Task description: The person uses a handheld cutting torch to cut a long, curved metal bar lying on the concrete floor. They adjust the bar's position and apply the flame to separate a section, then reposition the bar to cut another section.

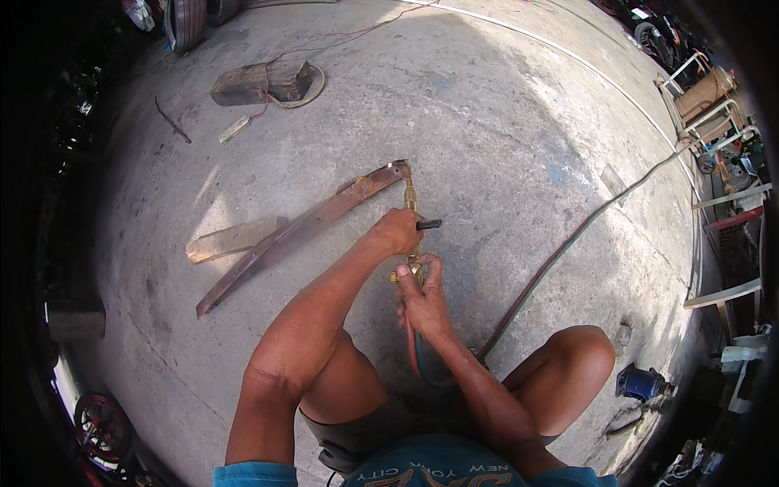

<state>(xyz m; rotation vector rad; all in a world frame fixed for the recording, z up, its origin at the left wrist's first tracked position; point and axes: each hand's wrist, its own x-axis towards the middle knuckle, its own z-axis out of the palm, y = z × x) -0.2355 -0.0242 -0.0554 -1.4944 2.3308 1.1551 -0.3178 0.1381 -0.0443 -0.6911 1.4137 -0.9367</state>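
My left hand (395, 231) is closed around the front of a brass gas torch (411, 199). A short black rod (430, 224) juts out to the right from that fist; what it belongs to is hidden. Farther back on the torch, my right hand (427, 307) grips the body by its brass valve knobs. The torch tip meets the far right end of a long, rusty brown steel bar (296, 237), where a small bright spot shows. That bar slants across a wooden block (231, 240) on the concrete. Red and green hoses (415, 353) hang from the torch's rear.
The paired hose (560, 256) runs over the concrete floor to the far right. A heavy wood block (260, 83) with a cable lies at the far left. At right are a blue metal jack-like thing (639, 382) and metal frames (730, 199). A tyre (185, 24) stands far left.
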